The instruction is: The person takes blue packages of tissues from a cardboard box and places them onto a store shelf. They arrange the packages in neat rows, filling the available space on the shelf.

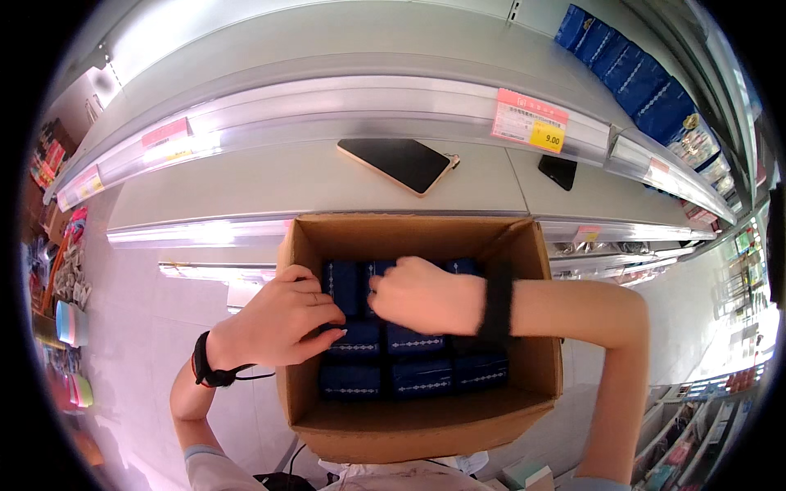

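Observation:
An open cardboard box (pixel 417 445) stands before me, its far side against the shelf edge. Blue packages (pixel 422 375) with a pale printed strip lie in rows inside it. My left hand (pixel 295 319) reaches over the box's left wall, fingers bent near the packages at that side; whether it touches one is unclear. Inside the box, my right hand (pixel 417 291) is curled over the upper row of packages and slightly blurred. Its fingertips are partly hidden, so I cannot tell if it grips a package. Both wrists wear black bands.
A smartphone (pixel 402 164) lies on the shelf (pixel 245 184) behind the box, with another dark phone (pixel 558 171) farther right. Blue packages (pixel 632 80) line the upper shelf at the right. Price tags (pixel 531 121) hang on the upper shelf's edge. Colourful goods stand at the far left.

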A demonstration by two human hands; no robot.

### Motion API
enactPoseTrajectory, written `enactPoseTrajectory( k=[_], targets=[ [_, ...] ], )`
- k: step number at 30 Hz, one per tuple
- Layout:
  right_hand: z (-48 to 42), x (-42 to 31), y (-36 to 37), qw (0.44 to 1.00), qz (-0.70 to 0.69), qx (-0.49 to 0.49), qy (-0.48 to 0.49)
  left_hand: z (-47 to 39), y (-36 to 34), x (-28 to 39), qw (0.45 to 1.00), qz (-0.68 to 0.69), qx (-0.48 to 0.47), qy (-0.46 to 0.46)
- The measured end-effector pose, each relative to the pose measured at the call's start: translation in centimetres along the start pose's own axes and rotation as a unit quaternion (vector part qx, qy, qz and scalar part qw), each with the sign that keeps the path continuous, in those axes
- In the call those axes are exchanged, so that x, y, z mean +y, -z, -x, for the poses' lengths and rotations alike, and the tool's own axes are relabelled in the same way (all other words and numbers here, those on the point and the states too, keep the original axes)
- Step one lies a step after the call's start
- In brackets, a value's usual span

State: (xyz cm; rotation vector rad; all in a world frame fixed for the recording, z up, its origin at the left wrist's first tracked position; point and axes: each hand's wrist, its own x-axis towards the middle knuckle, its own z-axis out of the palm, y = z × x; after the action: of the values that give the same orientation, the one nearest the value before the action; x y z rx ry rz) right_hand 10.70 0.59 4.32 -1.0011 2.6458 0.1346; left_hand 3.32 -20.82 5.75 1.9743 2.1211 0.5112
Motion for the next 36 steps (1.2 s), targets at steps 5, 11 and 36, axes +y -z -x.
enactPoseTrajectory(
  k=[5,11,36],
  targets=[
    [-2.6,3.7,-3.4,0.990,-0.088,0.103,0.024,-0.4,1.7,-0.3,0.998,0.009,-0.054,-0.022],
    [-4.2,3.1,-8.0,0.993,0.016,0.115,0.034,-7.4,7.5,2.4,0.992,-0.086,-0.025,-0.088],
    [20.7,-2.6,6.2,0.873,-0.027,0.468,-0.131,-18.0,3.1,-0.9,0.745,0.576,-0.325,-0.091]
  ],
)
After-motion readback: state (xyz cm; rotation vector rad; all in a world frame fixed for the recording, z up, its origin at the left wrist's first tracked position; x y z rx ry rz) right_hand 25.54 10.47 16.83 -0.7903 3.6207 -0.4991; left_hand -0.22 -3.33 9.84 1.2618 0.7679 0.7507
